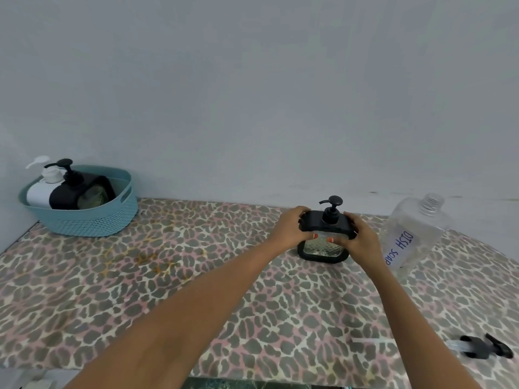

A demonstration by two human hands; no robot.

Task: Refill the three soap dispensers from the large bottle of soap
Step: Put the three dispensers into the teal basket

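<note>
A square glass soap dispenser (323, 247) with a black top and black pump stands on the table at centre right. My left hand (289, 230) grips its black top from the left, and my right hand (361, 238) grips it from the right. Just to the right stands the large clear bottle (415, 231) labelled "DISH SOAP", uncapped. A black pump head (483, 349) with its clear tube lies at the near right. Two more dispensers, one white (42, 192) and one black (73, 189), sit in the blue basket (92, 220) at the far left.
The table wears a leopard-print cloth (168, 290) with yellowish stains left of centre. A plain grey wall rises right behind the table. The table's near edge runs along the bottom of the view.
</note>
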